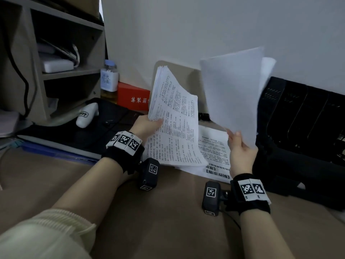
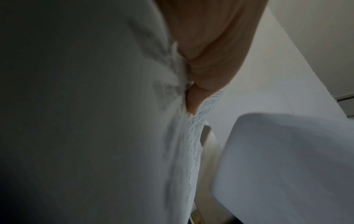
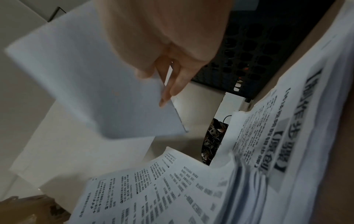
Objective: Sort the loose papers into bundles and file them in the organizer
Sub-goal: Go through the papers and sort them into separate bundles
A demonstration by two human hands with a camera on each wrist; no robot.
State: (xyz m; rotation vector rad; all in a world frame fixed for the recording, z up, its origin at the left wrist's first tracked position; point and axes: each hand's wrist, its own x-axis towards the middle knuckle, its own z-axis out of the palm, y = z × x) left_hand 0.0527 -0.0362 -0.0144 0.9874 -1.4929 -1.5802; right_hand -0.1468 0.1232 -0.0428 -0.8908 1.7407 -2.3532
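The left hand [image 1: 149, 126] grips the printed stack [image 1: 173, 116] mid-frame; the right hand [image 1: 240, 148] pinches blank sheets [image 1: 231, 90], upright. The black organizer [image 1: 306, 116] lies right of both, probably nearer the right hand.

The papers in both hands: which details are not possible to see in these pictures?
- Printed stack in the left hand: text too small in the head view, blurred in the left wrist view.
- Blank sheets in the right hand: only the unprinted side shows; count unclear from motion blur.
- Black organizer: compartments too dark; cut off by the right edge.
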